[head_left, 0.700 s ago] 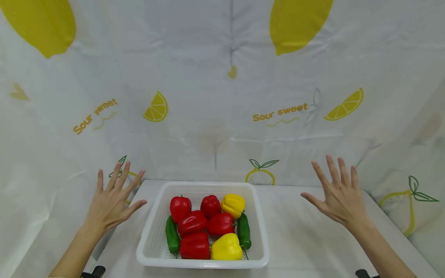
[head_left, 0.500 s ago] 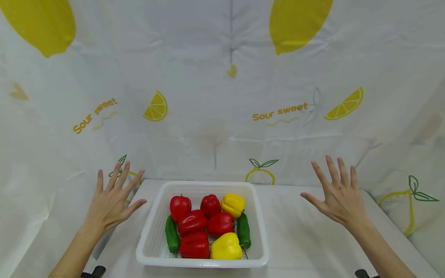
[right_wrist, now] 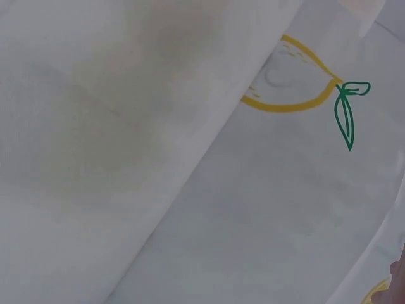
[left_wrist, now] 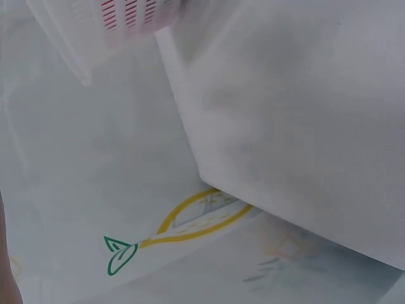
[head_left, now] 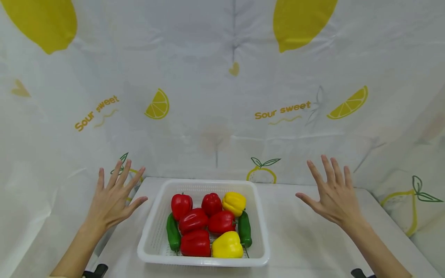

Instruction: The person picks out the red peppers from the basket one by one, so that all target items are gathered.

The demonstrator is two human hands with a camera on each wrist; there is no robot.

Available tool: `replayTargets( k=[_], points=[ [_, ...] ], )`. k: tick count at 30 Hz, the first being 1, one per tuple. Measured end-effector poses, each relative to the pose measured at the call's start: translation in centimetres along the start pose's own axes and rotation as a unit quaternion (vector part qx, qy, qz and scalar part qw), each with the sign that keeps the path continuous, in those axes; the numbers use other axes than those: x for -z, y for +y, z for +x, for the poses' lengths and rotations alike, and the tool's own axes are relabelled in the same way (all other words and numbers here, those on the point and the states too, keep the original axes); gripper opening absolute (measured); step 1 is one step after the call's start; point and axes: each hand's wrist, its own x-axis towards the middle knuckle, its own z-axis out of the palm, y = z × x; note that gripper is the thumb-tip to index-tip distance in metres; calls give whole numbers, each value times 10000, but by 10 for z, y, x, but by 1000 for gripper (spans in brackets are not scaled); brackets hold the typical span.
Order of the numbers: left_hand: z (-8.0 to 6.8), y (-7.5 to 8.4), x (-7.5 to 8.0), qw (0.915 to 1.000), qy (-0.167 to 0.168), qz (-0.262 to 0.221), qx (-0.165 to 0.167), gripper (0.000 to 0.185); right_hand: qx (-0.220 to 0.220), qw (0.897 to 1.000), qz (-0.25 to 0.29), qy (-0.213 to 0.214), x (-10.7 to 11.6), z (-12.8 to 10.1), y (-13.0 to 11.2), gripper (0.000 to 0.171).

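While fingers [head_left: 119, 173] spread, basket [head_left: 153, 227] sits between.

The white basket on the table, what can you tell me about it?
The white basket is a shallow rectangular tray, seemingly plastic, with slotted walls and a rolled rim. It sits flat on the white table, between the two raised hands, which do not touch it. Inside lie five red peppers, two yellow peppers and two slim green peppers, packed close together. A corner of it also shows in the left wrist view.
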Motion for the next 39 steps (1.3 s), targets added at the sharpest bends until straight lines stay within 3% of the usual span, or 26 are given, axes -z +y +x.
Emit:
replayTargets(
  k=[12,14,17,21,27,30,35,39],
  points=[
    [5,11,6,9998,94,-193,9,71,314,9980,355,407,0,6,-29,95],
    [5,12,8,9996,-44,-265,69,65,269,9978,511,325,1,8,-35,93],
    [3,15,14,9971,-532,-467,294,59,150,9963,851,46,4,10,-44,84],
    [0,21,23,9845,-1333,-911,682,54,9,9915,1268,-291,6,14,-56,90],
    [-7,30,29,9607,-2102,-1456,1078,54,-46,9811,1853,-551,5,19,-72,91],
    [-12,33,30,9500,-2323,-1668,1255,53,-94,9728,2192,-745,4,22,-79,89],
    [-17,36,32,9405,-2486,-1876,1361,54,-255,9548,2700,-1219,6,26,-92,86],
    [-19,37,35,9216,-2812,-2219,1497,57,-358,9380,3093,-1524,7,32,-101,84]
  ],
)
